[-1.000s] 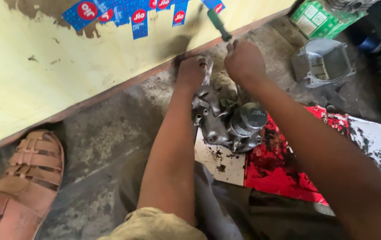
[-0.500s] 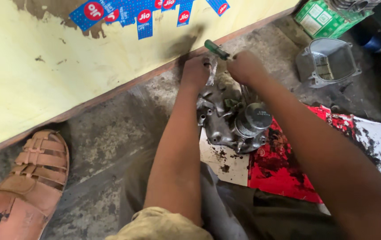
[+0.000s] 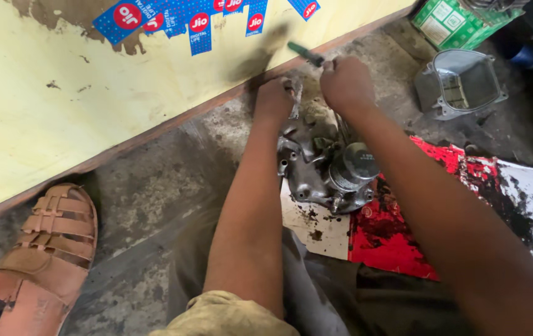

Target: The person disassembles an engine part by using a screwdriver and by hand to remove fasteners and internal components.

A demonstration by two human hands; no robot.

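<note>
A grey metal engine casing (image 3: 328, 168) is seen on stained red-and-white cardboard (image 3: 403, 242). Its far edge is gripped by the left hand (image 3: 274, 99); a green-handled screwdriver (image 3: 307, 55) is clamped in the right hand (image 3: 346, 82).
</note>
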